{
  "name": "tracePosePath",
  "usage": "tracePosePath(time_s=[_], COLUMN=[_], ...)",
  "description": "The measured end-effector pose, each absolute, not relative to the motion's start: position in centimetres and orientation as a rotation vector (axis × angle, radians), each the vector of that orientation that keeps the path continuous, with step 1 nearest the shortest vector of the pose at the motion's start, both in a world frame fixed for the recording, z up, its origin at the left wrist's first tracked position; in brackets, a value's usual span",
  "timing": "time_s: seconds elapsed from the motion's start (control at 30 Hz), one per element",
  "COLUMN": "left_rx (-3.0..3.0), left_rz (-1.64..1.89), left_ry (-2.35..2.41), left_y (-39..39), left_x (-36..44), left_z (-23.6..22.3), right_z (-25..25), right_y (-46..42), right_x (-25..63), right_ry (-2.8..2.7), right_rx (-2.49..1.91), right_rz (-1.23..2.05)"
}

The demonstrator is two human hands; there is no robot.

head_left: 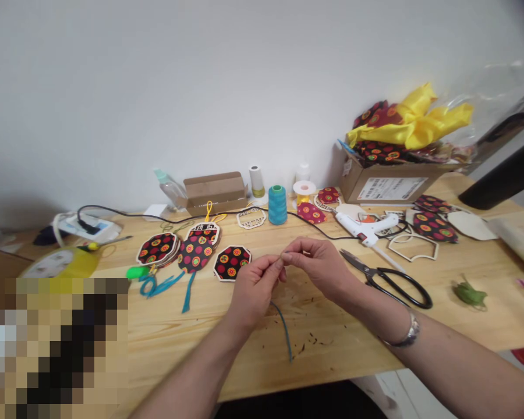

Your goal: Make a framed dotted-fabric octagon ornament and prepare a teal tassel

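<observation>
My left hand (pixel 257 285) and my right hand (pixel 312 265) meet over the middle of the table, fingertips pinched close together. From beneath my left hand a teal thread bundle (pixel 284 331) hangs down, its upper end hidden in the fingers. Both hands appear closed on that bundle, though the exact grip at the fingertips is too small to make out. Beside my left hand lies an octagonal fabric-covered piece (pixel 231 263), black with red flowers and a pale rim. Black-handled scissors (pixel 386 279) rest open under my right forearm.
A teal thread spool (pixel 278 205) stands behind the hands. To the right lie a white glue gun (pixel 367 227) and green thread (pixel 469 293). A cardboard box (pixel 388 183) holds fabric. Patterned pieces (pixel 157 249) with teal tassels (pixel 160 285) lie left. A black cable (pixel 170 220) crosses the back.
</observation>
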State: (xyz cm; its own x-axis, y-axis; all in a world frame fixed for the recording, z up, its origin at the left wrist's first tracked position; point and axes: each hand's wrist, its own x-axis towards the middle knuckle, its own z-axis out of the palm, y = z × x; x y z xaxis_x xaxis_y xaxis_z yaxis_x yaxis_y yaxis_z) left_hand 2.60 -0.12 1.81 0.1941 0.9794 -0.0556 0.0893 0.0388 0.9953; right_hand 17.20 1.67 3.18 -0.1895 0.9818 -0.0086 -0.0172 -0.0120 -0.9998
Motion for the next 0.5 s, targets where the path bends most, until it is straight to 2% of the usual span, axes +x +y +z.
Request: tracePosePath(time_s=[0.5], left_rx=[1.479], left_rz=[0.997], left_ry=[1.163], left_y=[0.07], left_x=[2.67], left_z=[1.28], right_z=[3.28], right_y=[2.50], right_x=[17.98], right_ry=[-1.332], right_rx=[-1.181], right_rz=[0.956])
